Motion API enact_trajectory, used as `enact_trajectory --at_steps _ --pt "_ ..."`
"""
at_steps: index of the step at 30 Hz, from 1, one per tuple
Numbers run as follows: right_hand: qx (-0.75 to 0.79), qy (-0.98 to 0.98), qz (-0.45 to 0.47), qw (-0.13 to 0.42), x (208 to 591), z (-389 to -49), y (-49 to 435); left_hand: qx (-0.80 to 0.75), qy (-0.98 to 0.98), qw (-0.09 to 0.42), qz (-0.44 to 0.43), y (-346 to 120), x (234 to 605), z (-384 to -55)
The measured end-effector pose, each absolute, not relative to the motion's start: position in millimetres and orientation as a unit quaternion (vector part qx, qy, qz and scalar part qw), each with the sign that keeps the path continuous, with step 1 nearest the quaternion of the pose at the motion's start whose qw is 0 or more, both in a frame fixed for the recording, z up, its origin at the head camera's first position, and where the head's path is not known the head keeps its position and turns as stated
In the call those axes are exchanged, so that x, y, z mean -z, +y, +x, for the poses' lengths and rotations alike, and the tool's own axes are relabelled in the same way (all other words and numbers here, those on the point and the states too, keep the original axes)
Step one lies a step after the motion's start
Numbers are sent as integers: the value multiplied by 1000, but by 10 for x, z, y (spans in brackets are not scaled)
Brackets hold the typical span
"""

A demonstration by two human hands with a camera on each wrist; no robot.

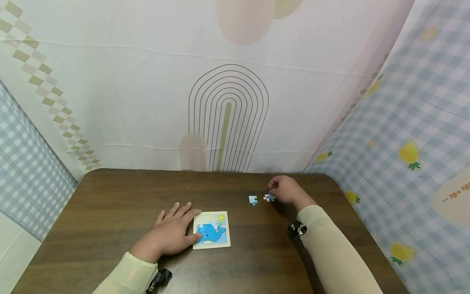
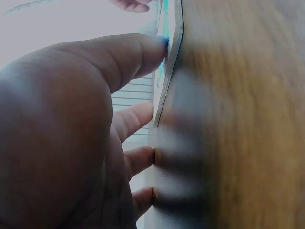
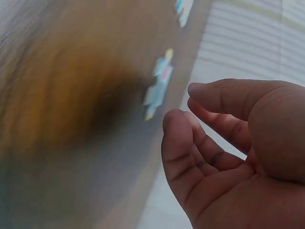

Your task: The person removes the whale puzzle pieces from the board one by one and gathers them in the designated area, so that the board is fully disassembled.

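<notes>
My left hand (image 1: 170, 234) lies with fingers spread at the left side of a small square jigsaw puzzle board (image 1: 224, 241) showing a blue whale and a yellow flower. In the left wrist view the thumb (image 2: 147, 53) presses on the board and the index finger touches its edge; the other fingertips rest on the table. Over the far right of the table hovers my right hand (image 1: 288, 191), fingers bent, with nothing seen between thumb and fingertips. Just beneath it is a loose puzzle piece (image 3: 159, 86). A second puzzle piece (image 1: 253, 200) lies left of that one.
The dark brown wooden table (image 1: 121, 196) has rounded far corners. A white patterned cloth (image 1: 147, 102) hangs behind it, and a blue checked cloth (image 1: 385, 163) with yellow fruit prints hangs at the right.
</notes>
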State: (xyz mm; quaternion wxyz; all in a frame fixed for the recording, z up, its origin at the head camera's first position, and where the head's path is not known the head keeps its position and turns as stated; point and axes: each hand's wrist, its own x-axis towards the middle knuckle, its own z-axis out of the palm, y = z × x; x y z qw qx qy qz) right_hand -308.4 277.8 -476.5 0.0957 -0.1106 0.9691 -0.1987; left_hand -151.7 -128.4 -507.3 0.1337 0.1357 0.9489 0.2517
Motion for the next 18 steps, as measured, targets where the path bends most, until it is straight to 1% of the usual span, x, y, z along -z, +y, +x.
enact_trajectory --at_steps 3,11,18 --pt "189 969 -140 78 4666 -3042 2655 -253 948 135 136 -1283 5072 -1514" --pt "186 959 -208 57 4488 -2829 2183 -255 948 138 134 -1283 5061 -1512" --pt "177 944 -269 71 4473 -2553 1793 -257 947 140 134 -1286 5063 -1515"
